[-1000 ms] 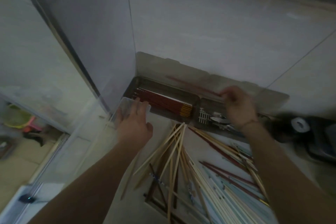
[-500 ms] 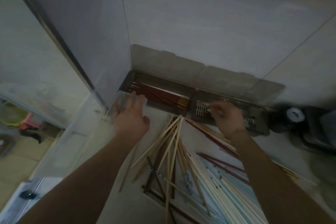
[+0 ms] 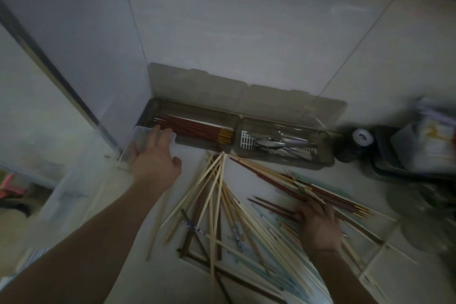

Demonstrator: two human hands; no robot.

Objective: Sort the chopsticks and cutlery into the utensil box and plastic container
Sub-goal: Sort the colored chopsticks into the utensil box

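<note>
Right hand (image 3: 319,226) has dropped back from the utensil box (image 3: 237,136) since half a second ago and is now down on the loose pile of chopsticks (image 3: 222,205) on the counter (image 3: 190,165), fingers curled over a couple of dark red ones near the pile's right side; can't tell if it's actually pinching them or just resting on top. Left hand (image 3: 154,155) hasn't really budged: it sits on the near corner of the clear plastic container (image 3: 140,140), fingers straight over the rim, thumb out to the side, pressing rather than gripping. That container is just left of the box and touching its front left corner. The box sits against the tiled wall with its lid flipped up behind it; left compartment has a neat bundle of red chopsticks with yellow ends (image 3: 197,129), right compartment has metal cutlery (image 3: 278,144) lying on a white slotted tray. So the box is well ahead of the right hand, with the pile fanning out between them. No readable writing anywhere, too dim and blurry. Some dark stuff and a white round thing (image 3: 361,137) sit off to the right of the box.
</note>
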